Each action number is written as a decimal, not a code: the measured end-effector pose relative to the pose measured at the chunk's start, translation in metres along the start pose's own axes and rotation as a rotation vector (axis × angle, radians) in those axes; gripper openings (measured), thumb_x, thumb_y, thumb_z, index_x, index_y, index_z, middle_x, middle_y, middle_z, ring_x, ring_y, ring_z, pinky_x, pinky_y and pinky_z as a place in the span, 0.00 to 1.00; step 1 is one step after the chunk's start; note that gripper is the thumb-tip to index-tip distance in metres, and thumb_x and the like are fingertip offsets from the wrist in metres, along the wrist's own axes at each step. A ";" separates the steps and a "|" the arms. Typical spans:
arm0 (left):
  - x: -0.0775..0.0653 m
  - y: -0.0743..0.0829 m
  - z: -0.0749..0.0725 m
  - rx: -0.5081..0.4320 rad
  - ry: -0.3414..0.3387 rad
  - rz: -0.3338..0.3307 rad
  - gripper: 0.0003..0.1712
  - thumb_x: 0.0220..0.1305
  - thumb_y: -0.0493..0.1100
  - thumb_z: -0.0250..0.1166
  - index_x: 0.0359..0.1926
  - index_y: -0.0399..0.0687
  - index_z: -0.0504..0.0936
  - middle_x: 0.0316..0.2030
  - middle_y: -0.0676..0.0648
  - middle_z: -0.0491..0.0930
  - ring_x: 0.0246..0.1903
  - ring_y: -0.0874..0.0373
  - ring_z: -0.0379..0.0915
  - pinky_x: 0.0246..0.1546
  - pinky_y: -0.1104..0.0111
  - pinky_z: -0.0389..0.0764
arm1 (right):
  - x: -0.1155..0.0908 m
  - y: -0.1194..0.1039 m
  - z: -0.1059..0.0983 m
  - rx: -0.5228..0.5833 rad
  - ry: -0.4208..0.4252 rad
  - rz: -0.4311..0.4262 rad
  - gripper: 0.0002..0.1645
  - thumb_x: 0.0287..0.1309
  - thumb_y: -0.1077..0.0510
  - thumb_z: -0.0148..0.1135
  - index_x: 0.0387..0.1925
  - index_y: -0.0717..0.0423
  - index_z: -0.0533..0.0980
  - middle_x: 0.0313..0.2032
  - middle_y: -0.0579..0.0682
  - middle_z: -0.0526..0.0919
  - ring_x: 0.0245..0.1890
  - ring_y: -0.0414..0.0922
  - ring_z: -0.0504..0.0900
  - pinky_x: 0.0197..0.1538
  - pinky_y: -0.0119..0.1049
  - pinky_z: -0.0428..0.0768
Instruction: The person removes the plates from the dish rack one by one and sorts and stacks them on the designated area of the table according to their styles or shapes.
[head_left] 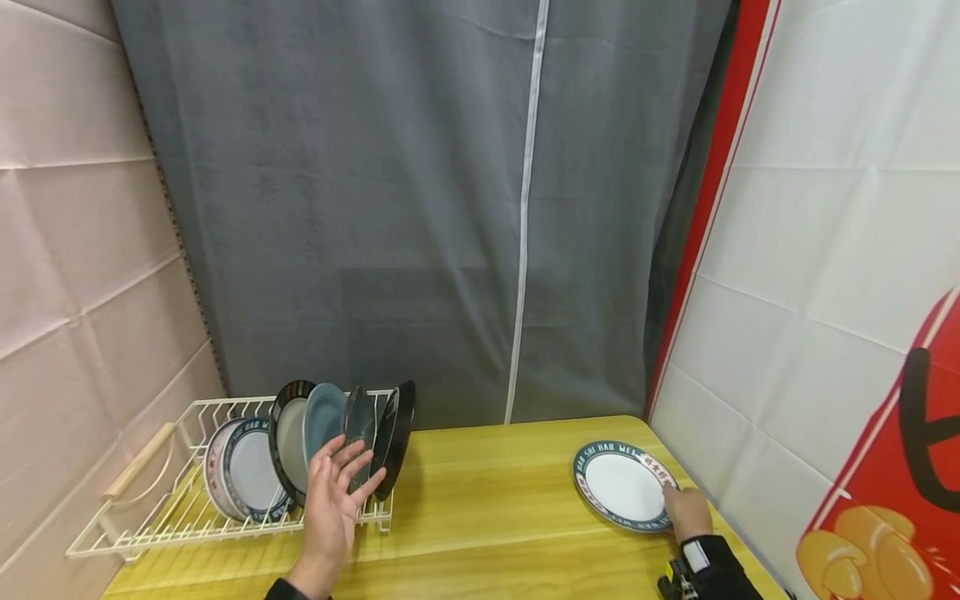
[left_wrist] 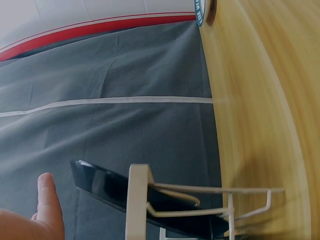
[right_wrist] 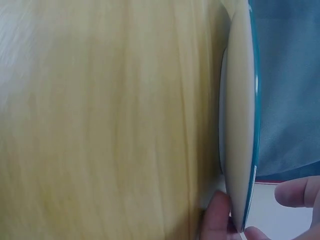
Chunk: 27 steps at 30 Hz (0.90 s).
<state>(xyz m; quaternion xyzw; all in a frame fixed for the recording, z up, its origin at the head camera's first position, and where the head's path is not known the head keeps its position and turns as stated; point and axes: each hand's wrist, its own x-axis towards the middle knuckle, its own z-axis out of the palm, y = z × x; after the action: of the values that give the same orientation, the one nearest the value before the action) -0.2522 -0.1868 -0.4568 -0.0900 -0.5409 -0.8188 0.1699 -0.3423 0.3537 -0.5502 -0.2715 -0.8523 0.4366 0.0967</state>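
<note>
Over at the right of the table, my right hand (head_left: pixel 687 512) is at the near right rim of a white plate (head_left: pixel 624 485) with a blue-green patterned border. In the right wrist view, fingers (right_wrist: pixel 216 220) reach under the rim and another fingertip touches its edge, while one digit stands apart above it. My left hand (head_left: pixel 332 508) is raised with spread fingers and holds nothing. It is nearest to a cream wire dish rack (head_left: pixel 168 533) on the left. Black plates (head_left: pixel 394 437), a blue plate (head_left: pixel 324 421) and bordered plates (head_left: pixel 253 467) stand upright in the rack.
The yellow wood-grain table (head_left: pixel 480 517) stretches between rack and plate. A grey curtain (head_left: pixel 435 217) hangs along its back edge. White panels (head_left: pixel 810 350) stand close on the right and a pale wall covering (head_left: pixel 67 292) on the left.
</note>
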 end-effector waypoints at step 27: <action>-0.001 0.013 -0.038 0.003 0.029 0.063 0.16 0.95 0.52 0.34 0.71 0.63 0.61 0.61 0.63 0.80 0.60 0.68 0.82 0.57 0.69 0.93 | -0.084 -0.111 0.009 0.038 -0.098 -0.365 0.35 0.79 0.58 0.55 0.76 0.78 0.66 0.70 0.83 0.74 0.69 0.77 0.78 0.71 0.71 0.80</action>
<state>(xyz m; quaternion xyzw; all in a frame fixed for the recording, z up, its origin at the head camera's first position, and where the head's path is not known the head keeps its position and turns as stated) -0.2445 -0.2263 -0.4613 -0.0949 -0.5366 -0.8135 0.2033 -0.3180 0.2485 -0.4610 -0.0889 -0.8825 0.4407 0.1379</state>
